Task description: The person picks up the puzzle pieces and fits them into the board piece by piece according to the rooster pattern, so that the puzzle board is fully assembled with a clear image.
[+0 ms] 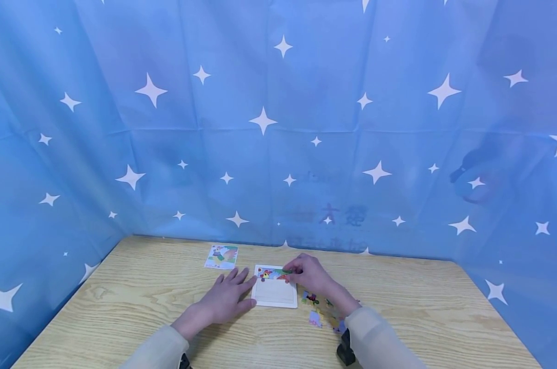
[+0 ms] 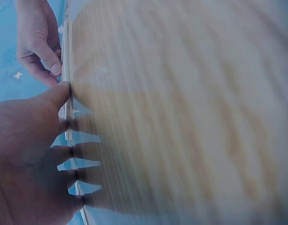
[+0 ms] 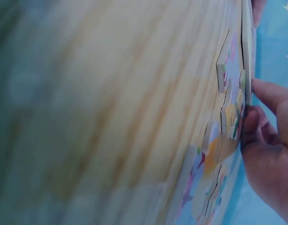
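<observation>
A white puzzle board [image 1: 274,293] lies on the table, its top row filled with colourful pieces [image 1: 270,274] and its lower part bare white. My left hand [image 1: 227,298] rests flat with spread fingers, index and thumb tips at the board's left edge. At the upper right corner of the board, my right hand [image 1: 309,274] pinches a puzzle piece [image 1: 285,278] between thumb and fingers, low over the top row. The fingers partly hide that piece. In the right wrist view, the curled fingers [image 3: 270,96] meet the board's edge.
Several loose puzzle pieces [image 1: 315,318] lie right of the board, some under my right forearm; the right wrist view shows them [image 3: 191,187] flat on the wood. A square picture card [image 1: 221,257] lies back left. Behind the table [image 1: 412,307] hangs a blue star-patterned curtain [image 1: 260,154].
</observation>
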The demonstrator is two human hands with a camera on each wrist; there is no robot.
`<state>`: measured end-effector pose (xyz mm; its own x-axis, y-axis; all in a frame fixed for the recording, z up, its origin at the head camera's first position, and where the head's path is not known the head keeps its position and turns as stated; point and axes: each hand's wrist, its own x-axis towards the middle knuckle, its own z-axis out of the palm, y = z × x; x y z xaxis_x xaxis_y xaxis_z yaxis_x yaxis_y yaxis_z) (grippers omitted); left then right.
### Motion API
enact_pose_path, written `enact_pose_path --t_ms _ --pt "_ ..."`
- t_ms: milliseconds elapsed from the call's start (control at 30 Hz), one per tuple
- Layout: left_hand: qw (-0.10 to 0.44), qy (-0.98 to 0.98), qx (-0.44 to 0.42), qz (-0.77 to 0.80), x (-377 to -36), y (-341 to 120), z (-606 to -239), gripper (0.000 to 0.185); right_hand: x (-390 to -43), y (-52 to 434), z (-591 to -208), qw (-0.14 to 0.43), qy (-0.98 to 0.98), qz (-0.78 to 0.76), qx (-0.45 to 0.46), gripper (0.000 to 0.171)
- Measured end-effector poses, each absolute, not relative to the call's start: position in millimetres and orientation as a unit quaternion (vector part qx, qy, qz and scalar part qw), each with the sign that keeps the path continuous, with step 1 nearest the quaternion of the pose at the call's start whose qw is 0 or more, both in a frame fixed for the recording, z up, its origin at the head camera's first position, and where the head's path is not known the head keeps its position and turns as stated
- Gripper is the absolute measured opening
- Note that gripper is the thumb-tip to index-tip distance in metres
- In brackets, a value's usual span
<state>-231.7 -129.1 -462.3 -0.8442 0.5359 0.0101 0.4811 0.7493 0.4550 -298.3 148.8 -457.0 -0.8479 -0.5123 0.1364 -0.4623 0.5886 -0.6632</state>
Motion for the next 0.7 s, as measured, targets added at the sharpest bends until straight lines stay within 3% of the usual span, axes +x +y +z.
enact_pose_path --t_ms 700 --pt "0.055 0.931 0.279 0.23 -233.3 -129.8 -464.9 0.064 -298.9 148.2 -457.7 0.046 0.897 -0.353 -0.264 0.018"
